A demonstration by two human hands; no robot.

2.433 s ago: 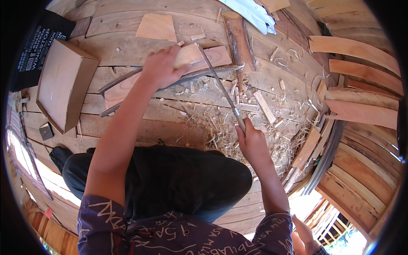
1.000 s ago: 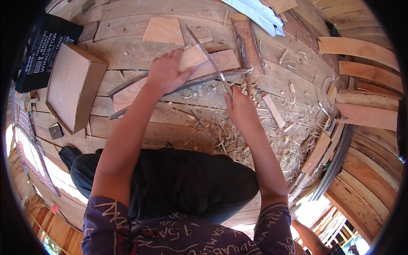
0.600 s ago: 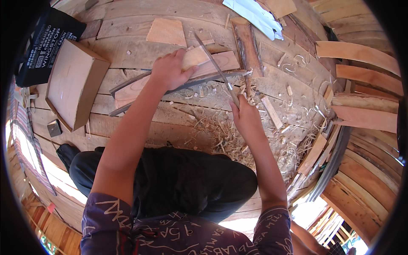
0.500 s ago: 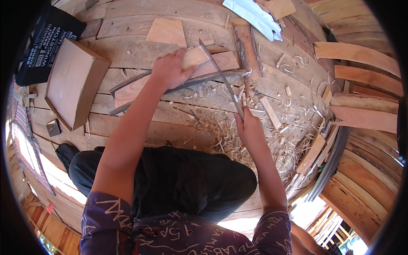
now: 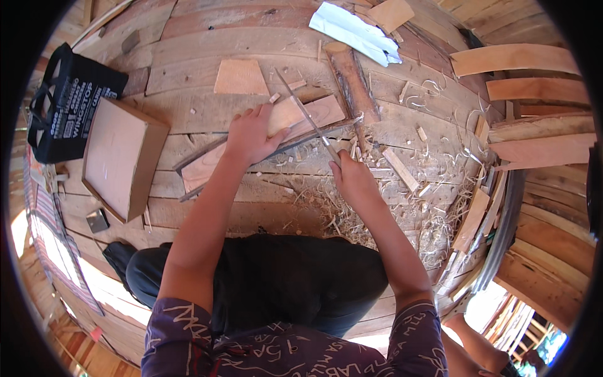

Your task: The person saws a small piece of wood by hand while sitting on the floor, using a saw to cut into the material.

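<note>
A long pinkish wooden plank point(image 5: 328, 110) lies under my left hand point(image 5: 249, 134), seemingly to support the short pale wooden block point(image 5: 286, 115) which this hand clamps from above; my right hand point(image 5: 353, 178) is wrapped round the handle point(image 5: 331, 151) of a thin grey metal blade point(image 5: 304, 112), crossing the block just right of the left.

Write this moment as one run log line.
left hand: holding pale wood block over board | right hand: gripping thin-bladed tool | blade: at block's right end | around: wood shavings, box, black bag
</note>
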